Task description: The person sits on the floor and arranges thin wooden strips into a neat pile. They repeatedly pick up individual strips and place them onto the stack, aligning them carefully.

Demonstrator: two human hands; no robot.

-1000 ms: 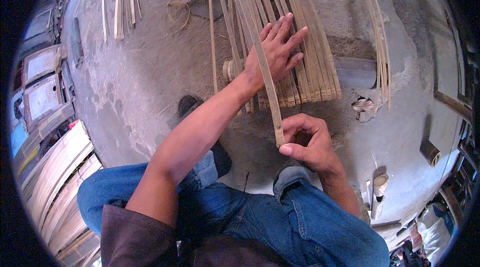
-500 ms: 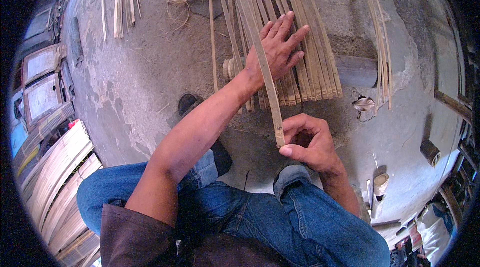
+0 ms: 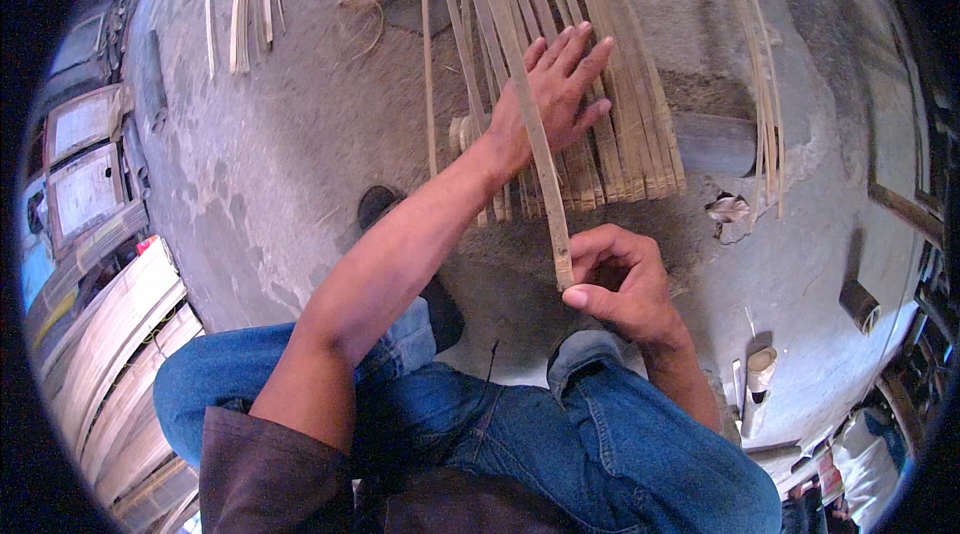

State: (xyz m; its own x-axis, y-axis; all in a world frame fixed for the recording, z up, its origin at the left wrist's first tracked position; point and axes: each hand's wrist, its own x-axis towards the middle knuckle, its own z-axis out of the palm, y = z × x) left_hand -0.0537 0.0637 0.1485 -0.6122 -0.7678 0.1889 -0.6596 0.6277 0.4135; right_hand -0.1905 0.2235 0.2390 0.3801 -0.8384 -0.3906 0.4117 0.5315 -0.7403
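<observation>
Between the thumb and fingers of my right hand (image 3: 630,286) is the near end of a long, flat bamboo strip (image 3: 546,179). The strip runs away from me, across the back of my left hand (image 3: 562,106), toward the far edge. My left hand lies flat, fingers stretched and apart, over a row of similar bamboo strips (image 3: 640,139). These strips lie side by side, their near ends propped on a thick grey round pole (image 3: 718,144). What is under my left palm is hidden.
Thin loose strips (image 3: 768,114) lie to the right, and another bunch (image 3: 256,9) at the far left. A dry leaf (image 3: 728,207) and a short bamboo tube (image 3: 860,306) are on the concrete floor. Stacked wide slats (image 3: 120,334) stand at the left.
My left hand has shifted very slightly on the strips, its fingers closer together. The pinched strip end has moved a touch to the right with my right hand.
</observation>
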